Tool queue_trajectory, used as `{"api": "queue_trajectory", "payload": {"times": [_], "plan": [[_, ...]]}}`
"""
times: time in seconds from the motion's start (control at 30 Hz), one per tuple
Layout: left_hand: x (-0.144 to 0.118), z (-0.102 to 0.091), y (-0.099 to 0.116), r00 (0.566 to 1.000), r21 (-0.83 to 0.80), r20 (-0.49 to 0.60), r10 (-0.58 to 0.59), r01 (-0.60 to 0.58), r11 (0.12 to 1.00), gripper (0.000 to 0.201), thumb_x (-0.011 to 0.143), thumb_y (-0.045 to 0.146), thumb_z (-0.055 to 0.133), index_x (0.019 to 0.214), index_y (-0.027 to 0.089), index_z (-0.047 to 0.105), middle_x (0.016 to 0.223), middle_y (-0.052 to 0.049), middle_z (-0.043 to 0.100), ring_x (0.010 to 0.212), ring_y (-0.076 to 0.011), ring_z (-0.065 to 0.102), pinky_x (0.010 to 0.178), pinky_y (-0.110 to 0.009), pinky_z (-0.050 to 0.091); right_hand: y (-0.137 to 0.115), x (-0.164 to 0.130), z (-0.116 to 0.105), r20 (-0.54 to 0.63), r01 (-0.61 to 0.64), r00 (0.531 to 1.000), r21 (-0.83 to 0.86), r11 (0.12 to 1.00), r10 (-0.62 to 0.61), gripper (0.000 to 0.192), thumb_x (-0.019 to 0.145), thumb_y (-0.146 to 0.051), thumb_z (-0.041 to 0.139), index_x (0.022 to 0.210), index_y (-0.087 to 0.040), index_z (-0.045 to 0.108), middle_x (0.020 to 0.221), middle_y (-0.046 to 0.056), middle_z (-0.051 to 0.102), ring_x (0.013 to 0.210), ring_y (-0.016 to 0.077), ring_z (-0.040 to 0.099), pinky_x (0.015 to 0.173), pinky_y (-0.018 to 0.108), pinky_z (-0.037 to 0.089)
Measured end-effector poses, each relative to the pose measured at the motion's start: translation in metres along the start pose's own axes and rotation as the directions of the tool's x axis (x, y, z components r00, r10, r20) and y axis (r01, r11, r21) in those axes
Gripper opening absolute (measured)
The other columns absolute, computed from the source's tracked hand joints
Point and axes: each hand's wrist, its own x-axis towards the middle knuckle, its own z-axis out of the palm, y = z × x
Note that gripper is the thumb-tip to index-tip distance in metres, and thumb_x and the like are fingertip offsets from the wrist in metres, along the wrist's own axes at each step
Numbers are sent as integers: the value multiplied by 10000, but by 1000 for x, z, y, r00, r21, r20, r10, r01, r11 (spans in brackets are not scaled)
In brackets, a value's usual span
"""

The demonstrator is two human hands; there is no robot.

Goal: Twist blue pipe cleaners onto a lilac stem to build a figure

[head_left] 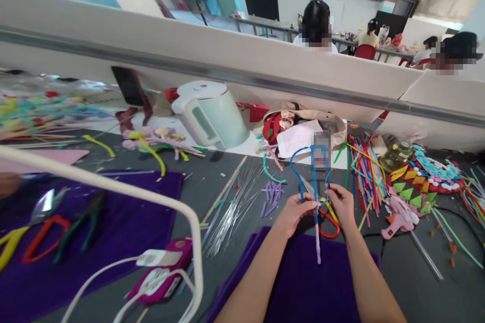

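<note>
My left hand (294,211) and my right hand (343,205) meet over a purple cloth (303,282) near the table's front edge. Between them they pinch a blue pipe-cleaner shape (313,171) with looped wires rising above the fingers. A lilac stem (317,242) hangs down from my left hand's grip. Red-handled scissors (329,224) lie on the table just under my right hand. Short purple pipe-cleaner pieces (272,197) lie left of my left hand.
A bundle of silver wires (235,207) lies to the left. Coloured pipe cleaners (366,174), a pink glue gun (397,224) and a pale kettle (210,113) surround the hands. Pliers and cutters (45,232) rest on another purple cloth. People sit beyond the partition (242,60).
</note>
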Motion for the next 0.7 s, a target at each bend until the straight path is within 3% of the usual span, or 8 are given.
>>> {"api": "queue_trajectory", "payload": {"times": [0.4, 0.5, 0.6, 0.7], "plan": [[0, 1, 4, 1000, -13, -12, -11, 11, 1000, 244, 572, 242, 793, 694, 129, 614, 601, -2, 639, 531, -104, 580, 577, -226, 466, 4, 1, -2, 55, 94, 994, -80, 992, -89, 207, 747, -309, 610, 867, -177, 716, 837, 63, 717, 771, 188, 645, 707, 300, 512], [0, 0, 4, 1000, 14, -2, -15, 15, 1000, 227, 582, 247, 783, 691, 129, 622, 607, -4, 635, 531, -102, 572, 576, -226, 459, 3, 1, -1, 55, 68, 996, -45, 997, -66, 219, 751, -317, 614, 887, -172, 706, 821, 58, 709, 694, 164, 624, 631, 276, 509], [1, 1, 1, 1000, 107, 17, -15, 13, 994, 206, 591, 250, 770, 685, 124, 637, 606, -7, 630, 532, -99, 556, 587, -232, 453, 0, 1, -1, 33, 17, 999, 54, 998, -18, 319, 777, -317, 590, 1053, -167, 644, 814, 48, 690, 543, 109, 554, 488, 226, 460], [3, 4, -5, 999, 223, 0, 37, -36, 974, 188, 586, 250, 760, 651, 123, 638, 558, 3, 603, 502, -94, 523, 553, -221, 420, -8, -1, -1, -12, 36, 999, 181, 983, -34, 509, 799, -287, 563, 1287, -193, 456, 877, 46, 669, 598, 109, 585, 497, 215, 467]]}}
